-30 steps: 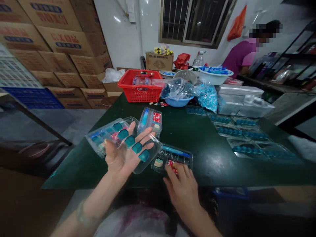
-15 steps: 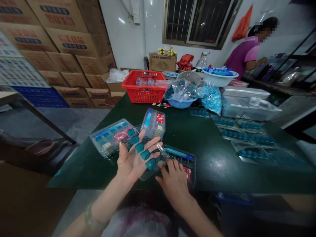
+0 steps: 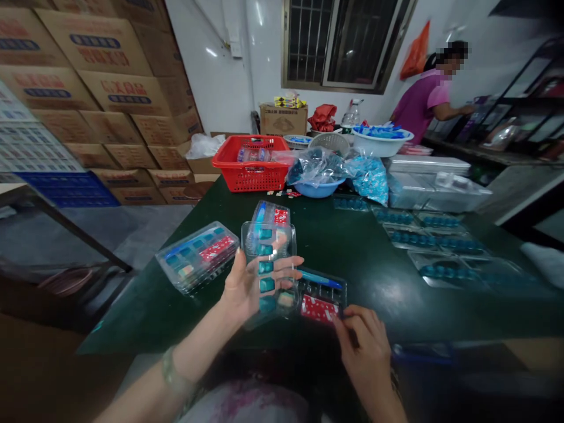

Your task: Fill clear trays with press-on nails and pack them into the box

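My left hand [image 3: 247, 288] holds up a clear plastic lid [image 3: 288, 232] with several teal pieces [image 3: 265, 267] in a column. Its thumb is at the left side, and its fingers stretch out behind the see-through plastic. Below and to the right lies an open clear plastic tray [image 3: 343, 289] with a blue pen [image 3: 321, 279] and a red white-dotted packet [image 3: 318, 308]. A small beige block [image 3: 286, 299] shows near the lid's lower right. My right hand [image 3: 363, 341] pinches the tray's right front corner, thumb close to the packet.
Two filled clear packs, one on the left [image 3: 198, 255] and one behind the lid [image 3: 282, 216], lie on the green table [image 3: 352, 235]. A red basket [image 3: 255, 176], blue bowl [image 3: 319, 188] and teal-piece trays [image 3: 445, 271] stand beyond. A person [image 3: 418, 108] is at the back right.
My left hand has turned the lid more upright. My right hand has moved right, from the tray's left part to its right corner, uncovering the red packet. The view has shifted slightly.
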A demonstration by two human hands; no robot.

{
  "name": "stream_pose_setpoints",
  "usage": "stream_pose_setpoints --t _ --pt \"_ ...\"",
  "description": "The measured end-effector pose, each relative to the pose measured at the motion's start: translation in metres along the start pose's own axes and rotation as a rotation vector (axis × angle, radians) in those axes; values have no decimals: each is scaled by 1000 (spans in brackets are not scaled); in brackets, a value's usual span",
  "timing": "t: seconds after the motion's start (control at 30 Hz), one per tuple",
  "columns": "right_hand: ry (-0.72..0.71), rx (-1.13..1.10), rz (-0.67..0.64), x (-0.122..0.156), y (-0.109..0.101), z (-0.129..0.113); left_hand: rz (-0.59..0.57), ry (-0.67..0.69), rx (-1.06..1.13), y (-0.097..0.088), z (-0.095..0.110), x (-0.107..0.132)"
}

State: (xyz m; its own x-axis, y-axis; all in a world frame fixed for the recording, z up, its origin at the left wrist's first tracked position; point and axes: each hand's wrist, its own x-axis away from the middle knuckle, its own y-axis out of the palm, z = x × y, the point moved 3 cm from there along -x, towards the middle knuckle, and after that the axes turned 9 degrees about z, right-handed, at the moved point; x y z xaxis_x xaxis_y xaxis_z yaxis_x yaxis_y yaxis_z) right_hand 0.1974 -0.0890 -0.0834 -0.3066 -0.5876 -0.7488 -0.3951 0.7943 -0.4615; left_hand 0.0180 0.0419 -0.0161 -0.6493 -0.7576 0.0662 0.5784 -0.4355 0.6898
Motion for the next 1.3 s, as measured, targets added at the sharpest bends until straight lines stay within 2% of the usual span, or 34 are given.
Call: stream_pose_setpoints --t 0.17,0.3,0.37,0.47,0.6,0.67,0.73,0.8,0.87,0.97,1.03,1.13,1.3 --pt "101 -25 25 8 -6 9 -102 65 -215 18 9 -15" --pt "116 -104 55 1 -12 -5 -61 134 -211 34 8 -21" --pt "59 -136 63 -6 -13 -19 -7 127 -138 42 2 -18" --pt "-108 -151 109 -19 -13 -40 54 54 -8 53 -17 -11" --pt "-307 -161 161 -32 -18 -54 88 -37 150 60 -40 -2" --pt "-325 -155 164 -35 -25 -55 67 -34 180 58 -42 0" --pt "-241 -172 140 -38 -34 -52 92 34 144 50 -37 3" --pt "-44 -224 94 -41 -42 -47 217 167 2 35 -28 8" --pt "216 -306 28 -44 -43 -38 375 276 -243 18 -19 15" --pt "565 -459 -136 -46 -30 -20 487 286 -640 4 -15 18" --pt "704 -530 -256 -45 -14 -6 501 252 -851 0 -18 14" --pt "703 -433 -346 -41 4 14 527 219 -1187 -5 -24 0" --pt "505 83 -398 -36 8 27 541 216 -1542 -18 -26 -27"
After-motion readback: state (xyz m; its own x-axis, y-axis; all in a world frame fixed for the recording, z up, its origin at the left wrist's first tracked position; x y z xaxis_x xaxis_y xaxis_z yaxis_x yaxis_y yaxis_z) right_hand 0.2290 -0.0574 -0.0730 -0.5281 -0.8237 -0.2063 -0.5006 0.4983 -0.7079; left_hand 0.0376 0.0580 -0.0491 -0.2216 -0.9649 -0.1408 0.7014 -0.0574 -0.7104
